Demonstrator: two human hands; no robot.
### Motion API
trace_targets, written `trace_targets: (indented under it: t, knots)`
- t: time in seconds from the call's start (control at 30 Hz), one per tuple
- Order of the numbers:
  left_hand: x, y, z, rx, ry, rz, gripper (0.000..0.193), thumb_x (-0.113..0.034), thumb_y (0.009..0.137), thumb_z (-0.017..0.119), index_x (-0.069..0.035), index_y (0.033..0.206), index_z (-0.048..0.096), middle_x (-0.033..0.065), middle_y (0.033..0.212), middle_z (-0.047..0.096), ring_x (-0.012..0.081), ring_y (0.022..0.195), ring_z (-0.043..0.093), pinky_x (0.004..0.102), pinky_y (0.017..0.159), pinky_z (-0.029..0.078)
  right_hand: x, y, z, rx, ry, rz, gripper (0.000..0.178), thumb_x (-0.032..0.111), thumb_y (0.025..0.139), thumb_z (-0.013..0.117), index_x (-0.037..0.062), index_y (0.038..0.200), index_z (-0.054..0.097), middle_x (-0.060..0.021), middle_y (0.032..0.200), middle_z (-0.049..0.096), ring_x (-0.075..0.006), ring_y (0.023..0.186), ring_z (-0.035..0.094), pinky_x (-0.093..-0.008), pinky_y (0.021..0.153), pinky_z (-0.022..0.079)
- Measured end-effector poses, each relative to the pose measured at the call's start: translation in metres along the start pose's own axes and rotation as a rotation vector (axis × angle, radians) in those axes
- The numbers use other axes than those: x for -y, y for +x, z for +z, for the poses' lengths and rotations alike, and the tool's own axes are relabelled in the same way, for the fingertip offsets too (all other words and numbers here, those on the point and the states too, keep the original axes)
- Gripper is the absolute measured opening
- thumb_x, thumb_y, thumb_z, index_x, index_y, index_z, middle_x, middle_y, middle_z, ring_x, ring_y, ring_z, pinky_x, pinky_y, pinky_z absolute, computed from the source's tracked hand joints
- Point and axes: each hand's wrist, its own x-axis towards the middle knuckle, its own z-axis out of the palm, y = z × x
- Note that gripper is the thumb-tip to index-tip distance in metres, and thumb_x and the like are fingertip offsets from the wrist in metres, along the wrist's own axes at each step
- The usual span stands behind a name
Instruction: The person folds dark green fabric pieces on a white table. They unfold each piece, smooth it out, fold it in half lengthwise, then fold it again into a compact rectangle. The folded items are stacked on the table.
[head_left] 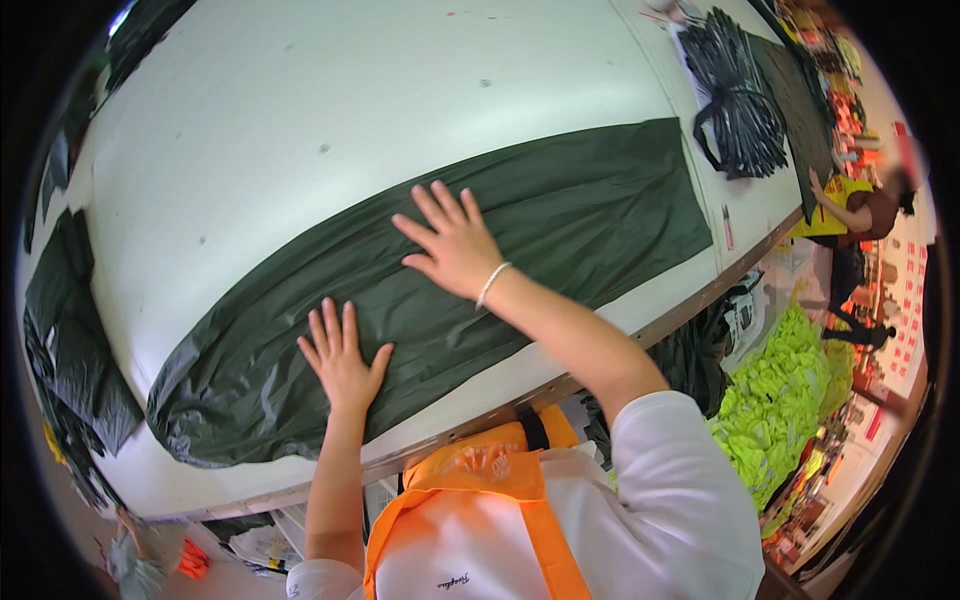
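Dark green fabric sheet (560, 215), thin and slightly glossy, lay spread flat on the white surface (300, 110), directly beneath both hands. Long axis: ran from the crumpled, rounded end beyond the left hand, low and toward the near edge, up and across to a squared-off end well past the right hand. Left hand (342, 358): open, fingers spread, palm pressed flat on the sheet near its crumpled end. Right hand (455, 243): open likewise, palm down on the sheet's middle, farther from the body than the left, a pale bracelet (491, 283) at the wrist. Neither hand gripped anything; both merely bore down on the cloth. Nearer to the wrinkled end: the left hand; nearer to the long smooth stretch and the squared end: the right. Beyond the right hand, at the surface's far corner, lay a bundle of dark straps (738, 100). Beside the left hand's side, off the surface's edge, hung more dark cloth (70, 340). Below the right arm, off the surface, sat a heap of bright yellow-green garments (780, 400). A second person (860, 215) worked at the far end.
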Motion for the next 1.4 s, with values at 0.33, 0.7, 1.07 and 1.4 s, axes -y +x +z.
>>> trace_targets:
  t: [0.33, 0.7, 1.07, 1.4]
  knots:
    - [-0.006, 0.005, 0.009, 0.006, 0.12, 0.056, 0.085, -0.053, 0.075, 0.056, -0.004, 0.14, 0.032, 0.0171, 0.15, 0.019, 0.0385, 0.139, 0.013, 0.0562, 0.109, 0.006, -0.357, -0.067, -0.106, -0.285, -0.486, 0.713, 0.058, 0.043, 0.094, 0.039, 0.0094, 0.141, 0.031, -0.0145, 0.148, 0.026, -0.0273, 0.138, 0.02, -0.0512, 0.11, 0.017]
    - [0.004, -0.005, -0.026, 0.029, -0.071, 0.061, 0.074, -0.033, 0.076, 0.062, -0.005, 0.138, 0.035, 0.0163, 0.147, 0.027, 0.0357, 0.136, 0.023, 0.0526, 0.11, 0.013, -0.289, -0.138, -0.142, -0.137, -0.309, 0.494, 0.055, 0.031, 0.082, 0.06, 0.0019, 0.127, 0.045, -0.019, 0.133, 0.044, -0.0351, 0.122, 0.042, -0.0496, 0.099, 0.033]
    - [0.162, -0.164, -0.052, 0.117, 0.529, -0.219, 0.076, -0.003, 0.073, 0.056, -0.009, 0.143, 0.027, 0.0084, 0.148, 0.027, 0.0252, 0.137, 0.025, 0.0466, 0.112, 0.016, -0.178, -0.221, -0.137, 0.335, -0.506, -0.102, 0.07, 0.002, 0.077, 0.054, 0.0115, 0.142, 0.03, -0.0121, 0.144, 0.034, -0.0294, 0.13, 0.035, -0.0447, 0.11, 0.022]
    - [0.189, -0.125, -0.055, 0.034, 0.172, -0.251, 0.054, 0.009, 0.069, 0.045, -0.01, 0.117, 0.061, 0.0115, 0.119, 0.059, 0.0311, 0.104, 0.057, 0.0369, 0.088, 0.045, -0.134, -0.168, -0.087, 0.11, -0.433, -0.01, 0.044, 0.007, 0.084, 0.046, 0.01, 0.128, 0.046, -0.0106, 0.134, 0.046, -0.0271, 0.122, 0.045, -0.0421, 0.103, 0.033]
